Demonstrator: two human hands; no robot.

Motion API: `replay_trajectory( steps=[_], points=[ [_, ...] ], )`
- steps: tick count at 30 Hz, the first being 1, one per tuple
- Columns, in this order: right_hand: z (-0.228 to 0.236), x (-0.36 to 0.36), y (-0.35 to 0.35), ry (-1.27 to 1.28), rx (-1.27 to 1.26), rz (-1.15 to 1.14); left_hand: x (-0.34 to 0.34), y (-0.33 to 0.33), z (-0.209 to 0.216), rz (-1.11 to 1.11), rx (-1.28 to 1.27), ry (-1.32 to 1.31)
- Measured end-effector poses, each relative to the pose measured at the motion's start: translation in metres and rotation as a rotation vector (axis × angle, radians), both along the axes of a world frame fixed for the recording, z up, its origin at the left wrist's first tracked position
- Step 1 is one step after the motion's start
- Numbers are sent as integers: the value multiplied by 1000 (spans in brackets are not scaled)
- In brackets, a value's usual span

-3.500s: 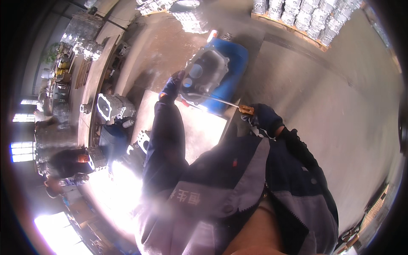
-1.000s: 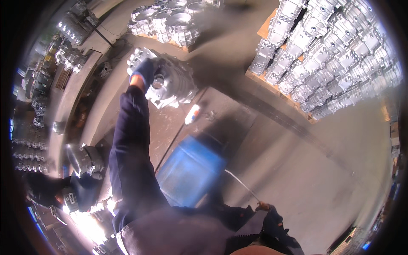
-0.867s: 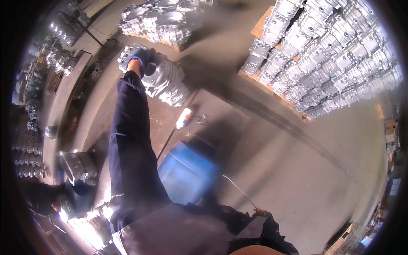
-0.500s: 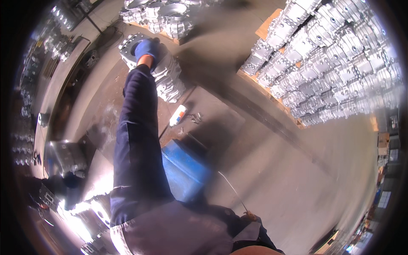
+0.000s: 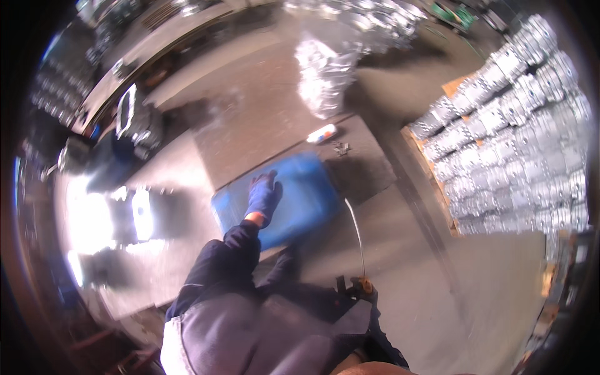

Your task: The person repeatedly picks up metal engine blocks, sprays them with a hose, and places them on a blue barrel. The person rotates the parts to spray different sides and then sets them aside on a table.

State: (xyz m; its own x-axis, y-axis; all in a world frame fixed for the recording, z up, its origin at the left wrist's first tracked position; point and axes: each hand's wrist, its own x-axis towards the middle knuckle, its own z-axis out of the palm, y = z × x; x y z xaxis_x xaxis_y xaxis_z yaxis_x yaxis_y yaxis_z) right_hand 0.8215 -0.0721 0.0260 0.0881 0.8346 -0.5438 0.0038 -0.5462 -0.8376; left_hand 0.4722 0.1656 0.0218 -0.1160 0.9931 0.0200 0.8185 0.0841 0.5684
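Note:
My left hand (image 5: 265, 195) wears a blue glove and is over a blue box-like block (image 5: 300, 209), fingers apart and nothing in them. Whether it touches the surface I cannot tell. Low in the view, my right hand (image 5: 354, 289) is dark and partly hidden, closed around the orange-and-black handle of a tool with a long thin pale rod (image 5: 356, 234) pointing up. Beyond the block lie a white bottle (image 5: 321, 134) with an orange patch and several small metal pieces (image 5: 341, 149). Farther off stands a ribbed silver metal casting (image 5: 322, 78), blurred.
Stacked silver castings (image 5: 509, 144) fill a pallet at the right. More castings (image 5: 375, 25) stand at the far side. Brightly lit metal parts (image 5: 142, 212) are at the left, and a long bench edge (image 5: 187, 31) runs along the far left.
My left hand has left the silver casting and drawn back toward me, over the blue block. The whole view has turned, so the stacks and bottle appear farther right.

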Motion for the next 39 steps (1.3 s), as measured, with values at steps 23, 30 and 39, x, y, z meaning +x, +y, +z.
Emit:
replay_trajectory(
  steps=[23, 30, 39],
  points=[
    [-15, -189, -64, 2, -8, 420, -434, -253, -77, 813, -376, 262],
    [2, -217, -97, -40, -160, 146, -537, -202, -152, 531, -612, 334],
    [-1, -253, -126, -599, 257, 331, -542, -193, -134, 82, -632, -14]
  ],
)
